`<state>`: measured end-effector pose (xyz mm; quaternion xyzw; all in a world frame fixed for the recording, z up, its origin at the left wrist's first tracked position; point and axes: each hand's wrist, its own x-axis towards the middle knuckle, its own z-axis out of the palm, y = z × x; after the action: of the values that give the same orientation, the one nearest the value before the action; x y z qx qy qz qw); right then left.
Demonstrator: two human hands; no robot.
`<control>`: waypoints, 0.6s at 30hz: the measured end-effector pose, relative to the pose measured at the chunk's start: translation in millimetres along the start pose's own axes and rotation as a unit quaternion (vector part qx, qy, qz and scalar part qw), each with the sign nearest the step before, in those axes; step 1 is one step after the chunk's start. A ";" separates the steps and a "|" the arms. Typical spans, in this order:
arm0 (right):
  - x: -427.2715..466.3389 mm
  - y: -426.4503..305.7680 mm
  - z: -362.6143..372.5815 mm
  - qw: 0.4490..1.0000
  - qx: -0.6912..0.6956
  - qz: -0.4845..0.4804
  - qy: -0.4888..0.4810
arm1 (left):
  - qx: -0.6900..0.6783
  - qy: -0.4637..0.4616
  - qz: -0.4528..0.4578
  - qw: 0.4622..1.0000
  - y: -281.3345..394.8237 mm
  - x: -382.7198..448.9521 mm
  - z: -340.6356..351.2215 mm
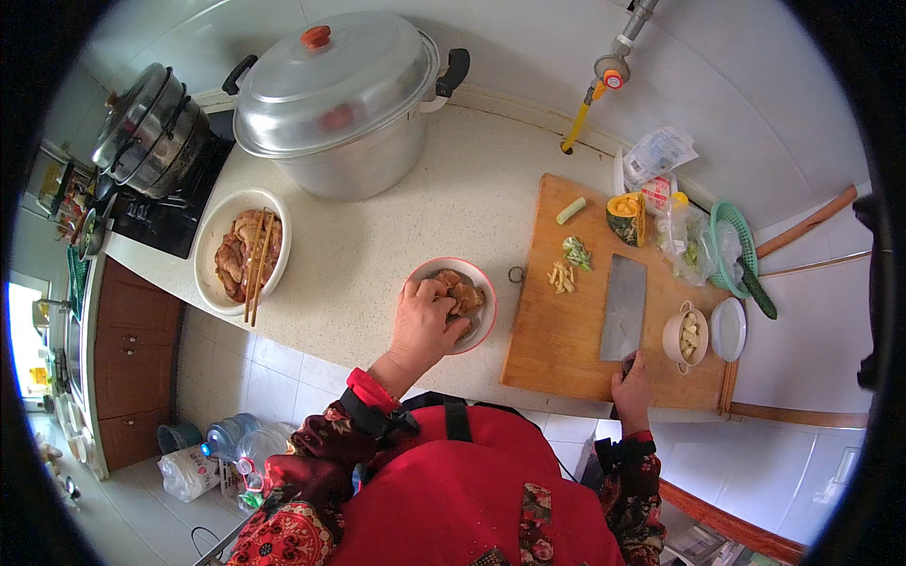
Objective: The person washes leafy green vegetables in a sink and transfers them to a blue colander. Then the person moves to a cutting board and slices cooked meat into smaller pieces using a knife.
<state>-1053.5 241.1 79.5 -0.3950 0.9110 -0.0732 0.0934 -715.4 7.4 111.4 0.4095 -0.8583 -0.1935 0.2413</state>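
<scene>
My left hand (425, 315) reaches into a white bowl with a red rim (488, 332), its fingers on brown, wet-looking pieces of food (465, 293), perhaps soaked mushrooms. My right hand (631, 389) is closed round the handle of a cleaver, whose wide blade (624, 308) lies flat on a wooden cutting board (527, 339). Left of the blade are sliced ginger (561, 277), chopped scallion (577, 252) and a short pale green stalk piece (571, 211). A cut piece of pumpkin (626, 219) sits above the blade. Garlic cloves (689, 336) fill a small two-handled bowl (669, 338) to its right.
A white basin (202, 265) of raw, sauced chicken (244, 247) with wooden chopsticks (256, 276) across it stands left. Behind are a large aluminium pot (354, 159) and a steamer (152, 141) on a gas hob (166, 226). A green basket (743, 226), cucumber (757, 290) and yellow gas pipe (578, 127) are right.
</scene>
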 end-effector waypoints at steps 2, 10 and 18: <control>0.7 6.4 6.7 1.000 0.002 -0.004 0.019 | -0.023 -0.007 0.014 1.000 -0.8 -2.1 -2.7; 3.7 8.3 7.6 1.000 0.029 0.003 0.003 | 0.009 0.033 0.005 0.999 -20.0 0.5 -10.9; 4.3 10.4 11.0 1.000 0.003 0.009 -0.005 | 0.186 -0.144 -0.105 0.966 -14.6 29.6 -3.2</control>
<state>-1061.2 244.4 66.2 -0.3867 0.9139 -0.0730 0.0997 -720.9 -25.2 113.8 0.5031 -0.8568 -0.1120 0.0136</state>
